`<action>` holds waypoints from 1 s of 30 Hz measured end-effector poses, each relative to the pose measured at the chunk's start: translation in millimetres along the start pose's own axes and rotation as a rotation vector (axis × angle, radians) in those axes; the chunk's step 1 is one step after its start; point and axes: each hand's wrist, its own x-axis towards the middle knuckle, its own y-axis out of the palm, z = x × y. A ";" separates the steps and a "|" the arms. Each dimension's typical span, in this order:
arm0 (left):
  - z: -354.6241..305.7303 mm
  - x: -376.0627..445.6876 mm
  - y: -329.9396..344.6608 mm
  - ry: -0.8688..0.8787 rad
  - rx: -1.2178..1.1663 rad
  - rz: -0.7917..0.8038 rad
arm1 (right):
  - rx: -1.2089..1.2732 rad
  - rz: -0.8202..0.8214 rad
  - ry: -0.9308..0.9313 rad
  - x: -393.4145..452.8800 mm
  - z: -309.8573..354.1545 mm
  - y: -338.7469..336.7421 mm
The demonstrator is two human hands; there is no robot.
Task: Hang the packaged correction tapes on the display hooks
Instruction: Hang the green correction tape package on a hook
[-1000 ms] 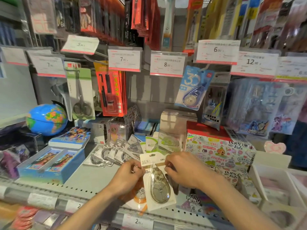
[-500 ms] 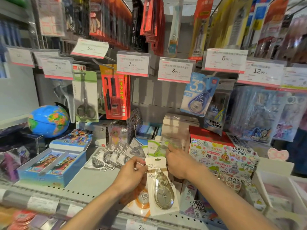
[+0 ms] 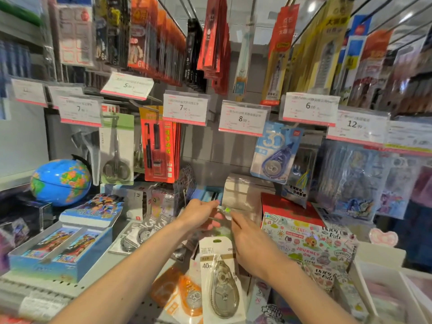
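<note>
Pickup looks like the step in hand: a green-topped tape pack (image 3: 225, 210) is pinched between left hand (image 3: 201, 212) and right hand (image 3: 251, 239) over the shelf pile, a grey pack (image 3: 221, 280) lies nearer, and the 8.00 hook (image 3: 211, 113) probably gets lined up next.

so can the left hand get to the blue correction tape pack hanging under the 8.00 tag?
Probably not easily. The left hand is low, pinching a clear pack together with the right hand, and the blue correction tape pack hangs up on the right, across the right arm.
</note>
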 end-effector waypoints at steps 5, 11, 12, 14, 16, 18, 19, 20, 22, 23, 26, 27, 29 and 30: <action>3.3 8.4 3.2 -0.102 -0.186 0.061 | 0.012 0.014 -0.022 -5.5 -0.6 -2.1; 4.7 11.2 -6.0 -0.025 -0.180 -0.050 | 0.055 0.001 -0.103 -7.9 -3.3 -16.4; 4.1 10.6 -11.9 -0.002 -0.166 -0.057 | 0.087 -0.027 -0.096 -8.2 -5.3 -21.0; 2.1 6.8 -25.1 0.043 -0.122 -0.055 | 0.172 -0.083 -0.046 -6.6 -11.7 -27.8; -0.5 -1.0 -37.1 0.083 -0.084 -0.065 | 0.256 -0.122 0.027 -3.2 -18.4 -34.7; -2.4 -10.5 -46.8 0.123 -0.049 -0.069 | 0.313 -0.140 0.088 0.6 -25.1 -42.2; -3.1 -15.6 -51.2 0.139 -0.025 -0.072 | 0.333 -0.143 0.115 2.5 -27.7 -45.9; -3.5 -20.5 -54.8 0.156 -0.003 -0.072 | 0.347 -0.145 0.142 4.2 -29.0 -49.3; -5.2 -29.4 -60.6 0.187 0.013 -0.066 | 0.366 -0.168 0.197 7.1 -28.8 -53.4; -6.9 -34.8 -61.6 0.203 0.008 -0.058 | 0.391 -0.178 0.235 8.6 -26.8 -54.1; -11.8 -48.8 -58.3 0.242 0.003 -0.016 | 0.537 -0.190 0.316 11.1 -12.4 -55.2; -12.9 -52.0 -56.7 0.251 -0.002 0.004 | 0.612 -0.201 0.322 11.6 -6.6 -55.1; -14.8 -57.7 -52.9 0.273 -0.010 0.035 | 0.766 -0.254 0.344 12.5 1.1 -54.4; -15.3 -59.8 -51.7 0.283 -0.012 0.043 | 0.842 -0.274 0.381 12.5 2.0 -55.1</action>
